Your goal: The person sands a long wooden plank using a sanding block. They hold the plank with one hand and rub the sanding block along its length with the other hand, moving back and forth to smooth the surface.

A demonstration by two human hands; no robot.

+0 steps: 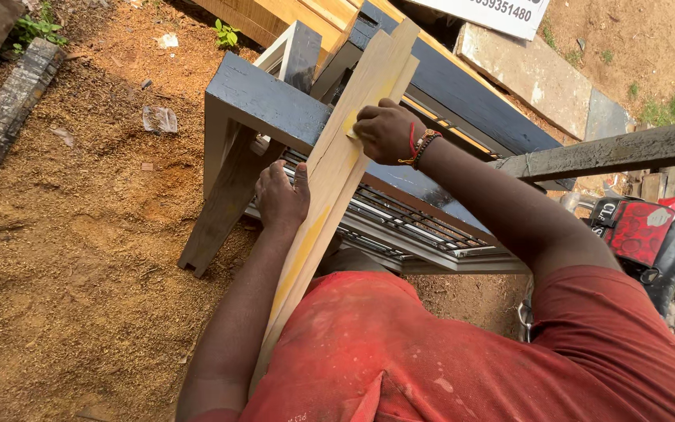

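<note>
A long pale wooden plank (pixel 330 184) with yellow smears runs from my chest up across a dark blue-grey wooden bench (pixel 259 98). My left hand (pixel 281 195) grips the plank's left edge about halfway along. Higher up, my right hand (pixel 387 131) presses down on the plank's face with fingers curled; what lies under the palm is hidden. Red and beaded bracelets circle the right wrist. My red shirt (pixel 447 352) fills the lower right.
Sawdust-covered ground (pixel 80 234) spreads to the left. A metal grille frame (pixel 408 227) lies under the bench. Stacked yellow timber (pixel 291 16) and a concrete slab (pixel 525 70) sit behind. A dark beam (pixel 611 152) and a red motorbike part (pixel 638 230) stand at right.
</note>
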